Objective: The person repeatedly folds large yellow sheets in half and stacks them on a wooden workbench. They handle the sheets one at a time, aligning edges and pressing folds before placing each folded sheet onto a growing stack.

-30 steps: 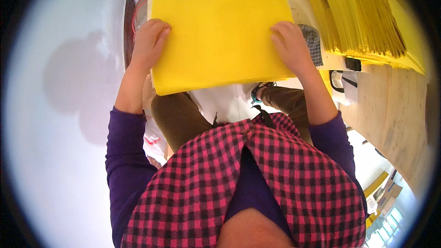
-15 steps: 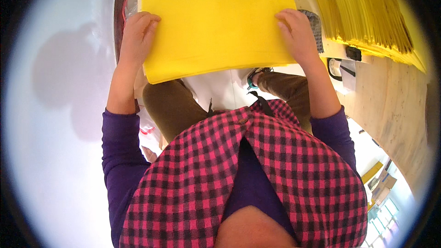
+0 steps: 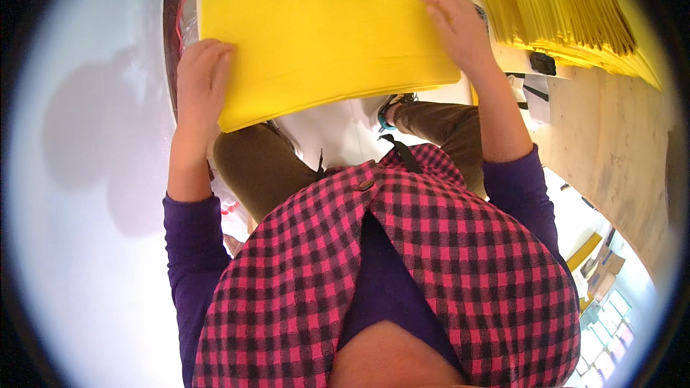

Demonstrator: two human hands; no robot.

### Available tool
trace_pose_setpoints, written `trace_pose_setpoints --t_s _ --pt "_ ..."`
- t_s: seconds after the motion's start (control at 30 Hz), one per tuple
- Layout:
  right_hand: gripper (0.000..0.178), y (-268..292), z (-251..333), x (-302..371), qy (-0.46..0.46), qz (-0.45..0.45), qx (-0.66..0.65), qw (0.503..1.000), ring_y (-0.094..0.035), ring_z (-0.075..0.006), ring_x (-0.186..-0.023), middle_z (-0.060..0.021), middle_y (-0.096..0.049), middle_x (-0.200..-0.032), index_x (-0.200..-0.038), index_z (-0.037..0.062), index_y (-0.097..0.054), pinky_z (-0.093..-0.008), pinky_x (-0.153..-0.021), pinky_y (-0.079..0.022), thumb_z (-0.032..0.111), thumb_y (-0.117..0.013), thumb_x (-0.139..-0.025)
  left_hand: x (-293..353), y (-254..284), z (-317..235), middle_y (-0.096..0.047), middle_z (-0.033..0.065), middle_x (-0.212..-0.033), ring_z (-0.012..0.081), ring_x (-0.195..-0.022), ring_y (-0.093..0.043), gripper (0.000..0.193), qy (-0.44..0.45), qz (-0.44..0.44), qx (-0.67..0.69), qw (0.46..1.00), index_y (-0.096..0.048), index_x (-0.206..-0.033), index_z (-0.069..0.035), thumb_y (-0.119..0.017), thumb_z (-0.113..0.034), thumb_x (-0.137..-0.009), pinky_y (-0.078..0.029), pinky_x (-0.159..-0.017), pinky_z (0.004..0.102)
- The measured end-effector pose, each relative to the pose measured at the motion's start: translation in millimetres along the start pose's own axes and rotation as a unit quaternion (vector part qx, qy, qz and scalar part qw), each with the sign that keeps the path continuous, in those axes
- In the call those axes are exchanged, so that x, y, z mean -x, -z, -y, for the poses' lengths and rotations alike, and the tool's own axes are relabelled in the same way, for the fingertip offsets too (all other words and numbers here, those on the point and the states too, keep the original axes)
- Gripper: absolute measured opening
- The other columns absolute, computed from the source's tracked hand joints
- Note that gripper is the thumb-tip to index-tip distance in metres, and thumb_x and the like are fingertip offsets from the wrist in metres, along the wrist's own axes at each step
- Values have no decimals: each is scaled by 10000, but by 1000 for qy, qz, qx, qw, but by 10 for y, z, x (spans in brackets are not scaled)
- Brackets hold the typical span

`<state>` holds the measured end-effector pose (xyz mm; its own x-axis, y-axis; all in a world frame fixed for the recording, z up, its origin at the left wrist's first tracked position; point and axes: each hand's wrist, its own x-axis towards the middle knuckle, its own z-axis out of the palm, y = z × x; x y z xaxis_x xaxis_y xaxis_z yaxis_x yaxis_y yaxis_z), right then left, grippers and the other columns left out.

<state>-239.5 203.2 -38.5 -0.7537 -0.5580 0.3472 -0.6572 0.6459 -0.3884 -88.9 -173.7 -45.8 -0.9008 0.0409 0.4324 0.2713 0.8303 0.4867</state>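
A broad yellow sheet (image 3: 323,29), soft and cloth-like, lies flat in front of me. More than one layer seems to show along its near edge, which hangs over my lap. My left hand (image 3: 203,79) is at the left edge, its curled fingers and thumb closed on the sheet. Farther up on the opposite side, my right hand (image 3: 460,29) has bent fingers at the right edge, closed there as well. The fingertips are partly blurred, and whatever lies under the sheet is hidden.
A thick pile of yellow layered sheets (image 3: 568,11) stands at the far right on a pale wooden board (image 3: 596,144). A black clip-like object (image 3: 543,63) sits at the board's edge. Left of me is a white wall (image 3: 79,194). My knees are below the sheet.
The sheet has shifted slightly left in view and tilted, its right side higher. My right hand has moved up along the edge; my left hand sits a little lower.
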Motion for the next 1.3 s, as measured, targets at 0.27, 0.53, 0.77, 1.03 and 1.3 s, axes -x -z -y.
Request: trace_pose_setpoints --t_s 0.27,0.53,0.77,1.03,1.3 --pt "286 -228 -181 -446 -66 -7 42 997 -529 -346 -1050 -179 -590 -1070 -1057 8 -591 -411 -916 -406 227 -499 -897 -461 -133 259 -613 134 -946 311 -919 -574 148 25 19 -12 999 -637 -955 -38 -548 -112 -863 -440 -819 383" --pt "237 96 -26 89 6 -52 3 999 -537 -351 -1012 -148 -608 -1039 -983 23 -624 -418 -913 -409 207 -538 -860 -63 -44 34 -625 129 -947 287 -918 -589 148 -7 -38 -4 999 -638 -954 -12 -580 -87 -840 -450 -817 347" --pt "254 -146 -36 -166 -15 -11 31 999 -544 -338 -1008 -152 -606 -1043 -998 20 -618 -410 -902 -412 226 -540 -872 -321 -120 173 -631 151 -902 309 -906 -579 133 34 -5 20 999 -642 -913 -2 -569 -92 -848 -443 -801 359" --pt "287 16 10 49 7 -35 29 999 -529 -345 -1038 -165 -604 -1061 -1008 30 -622 -421 -910 -411 268 -568 -857 -50 -30 169 -630 133 -941 292 -927 -569 132 64 -5 18 998 -654 -928 -19 -582 -94 -848 -434 -832 356" --pt "309 34 152 122 -23 -64 16 998 -518 -340 -1081 -141 -602 -1116 -1068 58 -616 -412 -958 -387 284 -581 -859 57 57 74 -587 126 -1154 301 -1105 -511 240 62 -18 58 996 -638 -1046 -45 -615 -118 -819 -382 -960 380"
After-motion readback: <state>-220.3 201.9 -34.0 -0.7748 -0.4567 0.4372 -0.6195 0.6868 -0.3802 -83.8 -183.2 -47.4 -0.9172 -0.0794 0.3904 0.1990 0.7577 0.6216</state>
